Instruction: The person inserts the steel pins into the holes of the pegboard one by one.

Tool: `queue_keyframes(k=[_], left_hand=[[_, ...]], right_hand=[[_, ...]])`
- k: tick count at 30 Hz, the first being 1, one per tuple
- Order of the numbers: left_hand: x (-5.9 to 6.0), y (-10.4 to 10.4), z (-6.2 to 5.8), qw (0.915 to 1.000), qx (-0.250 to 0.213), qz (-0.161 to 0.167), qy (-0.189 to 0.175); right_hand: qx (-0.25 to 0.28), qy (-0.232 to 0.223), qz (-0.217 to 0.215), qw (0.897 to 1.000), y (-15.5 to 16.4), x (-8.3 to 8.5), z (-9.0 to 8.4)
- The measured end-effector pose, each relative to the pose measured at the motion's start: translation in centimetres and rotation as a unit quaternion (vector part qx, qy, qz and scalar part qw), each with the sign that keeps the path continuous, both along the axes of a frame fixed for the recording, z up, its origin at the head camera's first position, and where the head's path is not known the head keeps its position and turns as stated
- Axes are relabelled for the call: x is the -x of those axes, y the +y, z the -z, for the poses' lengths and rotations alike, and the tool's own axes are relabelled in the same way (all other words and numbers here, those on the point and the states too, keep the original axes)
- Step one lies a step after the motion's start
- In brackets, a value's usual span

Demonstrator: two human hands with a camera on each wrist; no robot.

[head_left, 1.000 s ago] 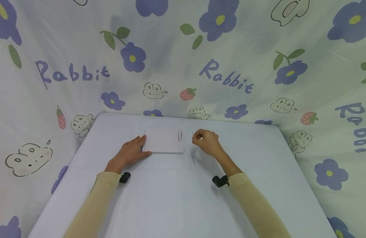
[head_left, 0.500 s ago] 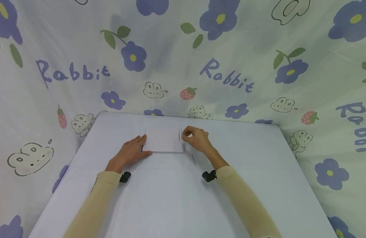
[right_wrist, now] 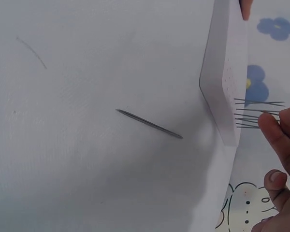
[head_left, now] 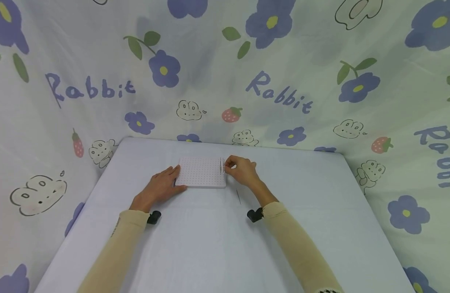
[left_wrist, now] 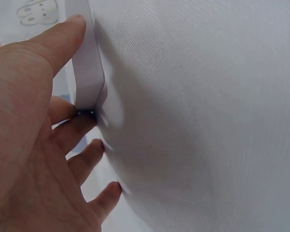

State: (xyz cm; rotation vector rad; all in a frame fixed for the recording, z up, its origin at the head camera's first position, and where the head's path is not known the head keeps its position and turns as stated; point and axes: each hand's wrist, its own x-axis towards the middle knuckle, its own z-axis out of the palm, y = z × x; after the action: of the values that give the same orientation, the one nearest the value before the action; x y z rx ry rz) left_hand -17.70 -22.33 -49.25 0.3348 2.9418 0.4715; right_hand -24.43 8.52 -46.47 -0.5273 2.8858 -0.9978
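A white board point(head_left: 199, 173) with a grid of small holes lies flat on the table. Several thin dark metal pins point(right_wrist: 251, 110) stand in its holes along the right edge. My left hand point(head_left: 159, 188) rests against the board's left side, thumb point(left_wrist: 63, 41) along the near edge, fingers spread and fairly straight. Over the right edge, my right hand point(head_left: 243, 170) pinches a thin pin between thumb and index finger, beside the standing ones. The pinched pin is mostly hidden by the fingers. Another dark pin point(right_wrist: 149, 123) lies on the table just right of the board.
The white-covered table point(head_left: 195, 248) carries the board near its far edge. A patterned curtain point(head_left: 210, 73) with flowers and rabbits hangs behind it and along both sides. A black wrist camera point(head_left: 255, 215) sits under the right wrist, another point(head_left: 153, 217) under the left.
My right hand has moved left with the pin, from beside the board to its right edge, and has stayed there over the last half second. The left hand has kept its place.
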Motion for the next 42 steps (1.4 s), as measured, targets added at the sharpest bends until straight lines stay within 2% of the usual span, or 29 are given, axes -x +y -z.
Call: queue_keyframes(k=[26,33,42], left_hand=[[0.2,0.0,0.2,0.9999,-0.003,0.000,-0.010],[0.1,0.0,0.3,1.0000,-0.001,-0.002,-0.008],[0.1,0.0,0.2,1.0000,-0.004,-0.004,-0.006]], right_hand=[[-0.049,-0.014,-0.007,0.999,-0.5,0.3,1.1],[-0.073,-0.018,0.002,0.997,-0.8,0.2,1.3],[-0.074,-0.024,0.014,0.997,-0.9,0.2,1.6]])
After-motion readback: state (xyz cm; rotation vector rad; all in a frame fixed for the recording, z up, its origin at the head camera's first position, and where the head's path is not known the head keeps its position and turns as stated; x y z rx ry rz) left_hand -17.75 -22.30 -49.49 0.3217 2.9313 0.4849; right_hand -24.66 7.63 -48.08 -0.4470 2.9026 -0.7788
